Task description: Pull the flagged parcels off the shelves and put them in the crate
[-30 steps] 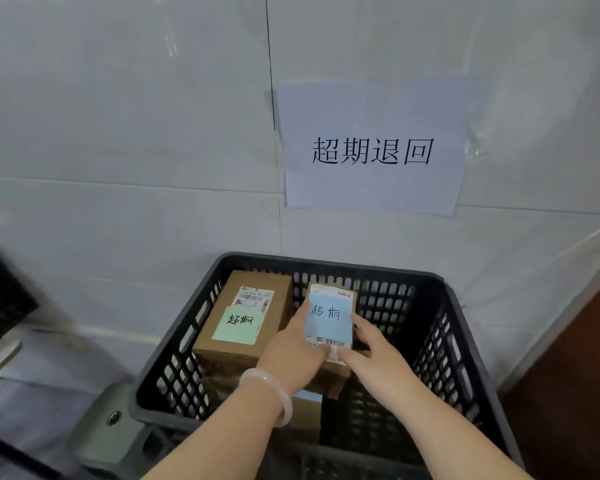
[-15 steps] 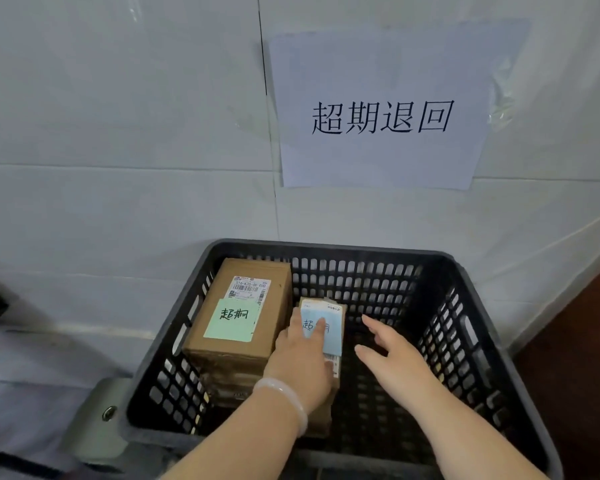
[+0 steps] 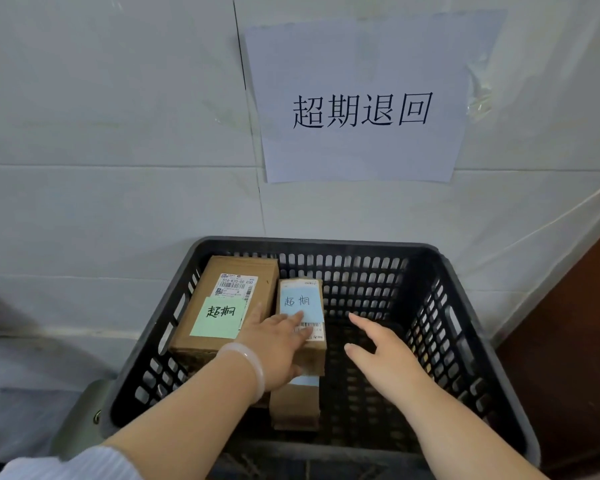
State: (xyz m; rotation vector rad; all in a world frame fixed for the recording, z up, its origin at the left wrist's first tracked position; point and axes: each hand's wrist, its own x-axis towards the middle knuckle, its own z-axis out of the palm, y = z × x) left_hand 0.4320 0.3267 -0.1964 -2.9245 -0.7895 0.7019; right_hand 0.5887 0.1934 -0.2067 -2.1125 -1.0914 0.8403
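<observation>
Inside the black perforated plastic crate (image 3: pixel 326 243), the left hand (image 3: pixel 274 344) lies on the small brown cardboard parcel with the pale blue note (image 3: pixel 301 299), fingers stretched flat over its top, not clenched. That parcel sits in the crate's left half, against the larger brown cardboard parcel with the green note (image 3: pixel 229 299). The right hand (image 3: pixel 385 355) hovers over the crate's middle, fingers loose and spread, grasping nothing.

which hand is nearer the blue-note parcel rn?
Left. The left hand rests on the blue-note parcel; the right hand hovers open to its right, not touching.
</observation>
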